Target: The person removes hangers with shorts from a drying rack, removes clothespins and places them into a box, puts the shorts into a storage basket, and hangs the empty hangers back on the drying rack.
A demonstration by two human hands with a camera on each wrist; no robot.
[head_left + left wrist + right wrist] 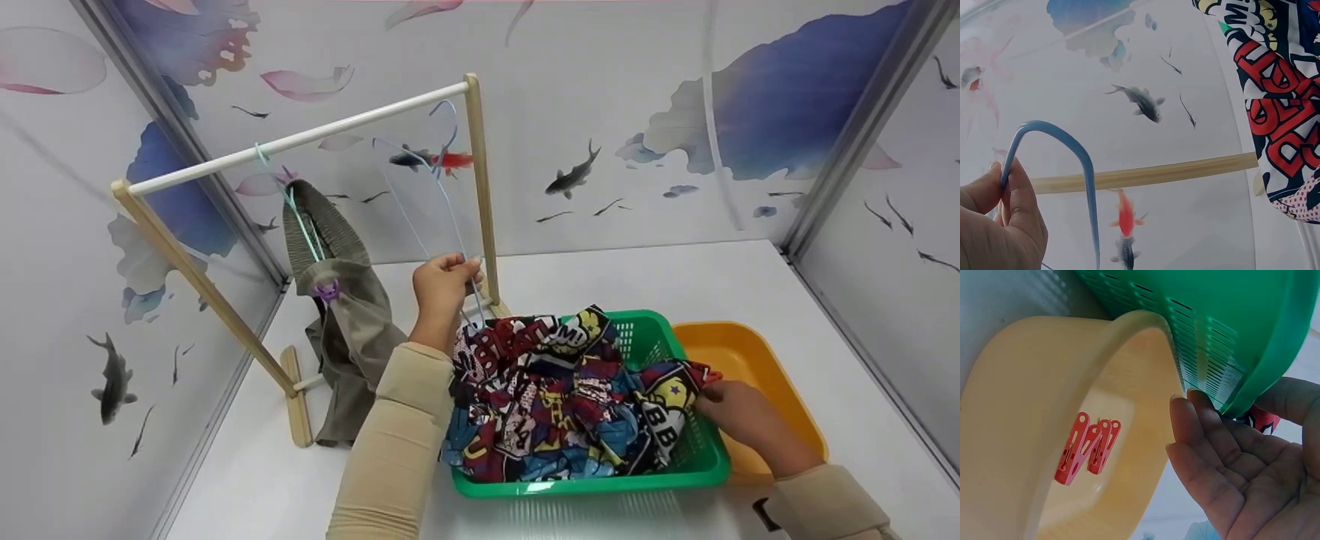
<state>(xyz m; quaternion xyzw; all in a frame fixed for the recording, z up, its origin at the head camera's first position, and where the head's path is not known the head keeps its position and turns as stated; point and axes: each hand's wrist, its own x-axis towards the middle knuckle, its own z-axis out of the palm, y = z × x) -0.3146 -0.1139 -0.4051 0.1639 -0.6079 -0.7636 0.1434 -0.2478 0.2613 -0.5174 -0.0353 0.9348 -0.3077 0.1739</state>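
My left hand (442, 289) pinches the light blue hanger (1090, 185) near a lower part of its wire; the hook points upward. The hanger's near end meets the colourful comic-print garment (551, 405), which lies bunched over the green basket (592, 486). At the basket's right rim, my right hand (739, 412) pinches the garment's edge between thumb and index finger, partly hidden. Its other fingers lie loose in the right wrist view. A small red piece (711, 375) shows by those fingertips; whether it is cloth or a clip I cannot tell.
Behind stands a wood-and-white drying rack (296, 139) with grey-green trousers (352, 300) on a teal hanger, held by a purple clip (327, 290). An orange-yellow basin (772, 375) beside the basket holds red clothespins (1077, 449). Printed walls (600, 90) enclose the white table.
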